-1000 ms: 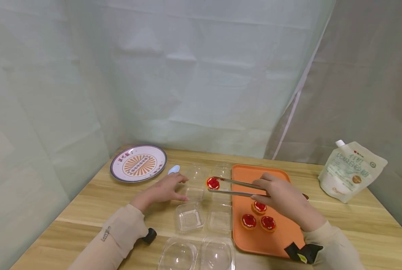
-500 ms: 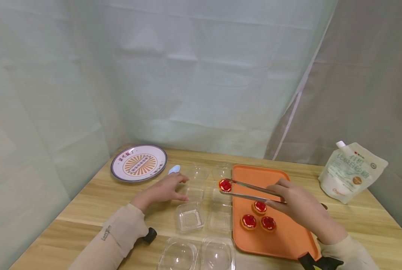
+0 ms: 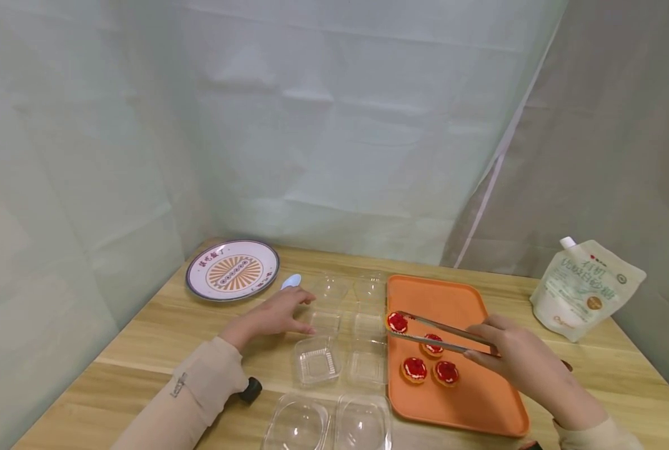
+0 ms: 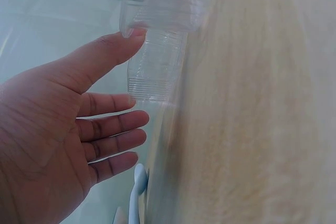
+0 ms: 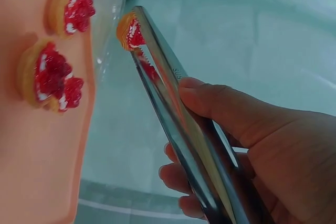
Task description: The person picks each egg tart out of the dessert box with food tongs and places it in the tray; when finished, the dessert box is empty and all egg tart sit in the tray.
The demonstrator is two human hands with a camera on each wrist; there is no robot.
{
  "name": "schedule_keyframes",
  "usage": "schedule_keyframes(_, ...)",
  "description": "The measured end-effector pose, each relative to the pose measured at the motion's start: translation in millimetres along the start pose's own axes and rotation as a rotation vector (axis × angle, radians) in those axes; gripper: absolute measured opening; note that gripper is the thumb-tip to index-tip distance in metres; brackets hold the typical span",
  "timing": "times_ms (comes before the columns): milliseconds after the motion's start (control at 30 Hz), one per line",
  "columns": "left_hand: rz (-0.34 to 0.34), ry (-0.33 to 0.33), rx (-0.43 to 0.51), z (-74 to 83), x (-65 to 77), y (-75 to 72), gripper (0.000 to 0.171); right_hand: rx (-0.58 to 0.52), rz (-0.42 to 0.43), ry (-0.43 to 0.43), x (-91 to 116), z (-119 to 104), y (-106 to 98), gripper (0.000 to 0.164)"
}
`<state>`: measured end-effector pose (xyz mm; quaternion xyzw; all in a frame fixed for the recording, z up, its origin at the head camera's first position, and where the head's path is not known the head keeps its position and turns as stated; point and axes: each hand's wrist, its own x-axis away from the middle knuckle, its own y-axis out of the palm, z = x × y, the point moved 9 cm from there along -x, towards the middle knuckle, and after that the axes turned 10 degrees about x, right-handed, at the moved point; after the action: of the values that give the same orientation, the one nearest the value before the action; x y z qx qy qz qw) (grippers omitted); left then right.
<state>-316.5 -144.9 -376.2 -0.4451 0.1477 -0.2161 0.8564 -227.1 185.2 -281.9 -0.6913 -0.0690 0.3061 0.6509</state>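
Note:
My right hand [image 3: 516,362] grips a pair of metal tongs [image 5: 173,98], thumb on one arm and fingers round the other. Between the tong tips is a small tart [image 5: 127,31] with red topping and white cream, over the left edge of the orange tray [image 3: 452,406]. Several more tarts [image 3: 414,369] sit on that tray, just below the tongs in the head view. My left hand [image 3: 275,312] is held with fingers apart beside a clear plastic container [image 4: 155,66]; the thumb and index tips are right at its edge. Nothing is in the left palm.
Several clear lidded containers [image 3: 316,364] stand open left of the tray, some near the front edge. A patterned plate [image 3: 199,284] and a pale blue spoon [image 3: 292,281] lie at the back left. A white spouted pouch [image 3: 581,287] stands at the right.
My right hand has moved right and toward me with the tongs, carrying the tart from above the containers to over the tray's left edge. The left hand has stayed in place.

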Motion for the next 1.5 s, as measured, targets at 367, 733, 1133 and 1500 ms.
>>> schedule_keyframes(367,-0.001,-0.012,0.020,-2.3,-0.9,0.7,0.072,0.029,-0.104,0.054,11.9,12.7,18.5,0.025)
schedule_keyframes(733,0.003,0.002,0.021,-1.7,-0.1,0.3,0.073,0.071,-0.086,0.024,13.0,11.5,25.9,0.023)
schedule_keyframes(1133,0.003,-0.003,0.028,0.2,0.1,-0.4,0.072,0.088,-0.071,0.001,12.2,8.7,30.1,0.023)
schedule_keyframes(1500,0.003,-0.016,0.027,-0.9,0.2,-0.7,0.071,0.026,-0.120,0.069,17.8,12.5,38.2,0.027)
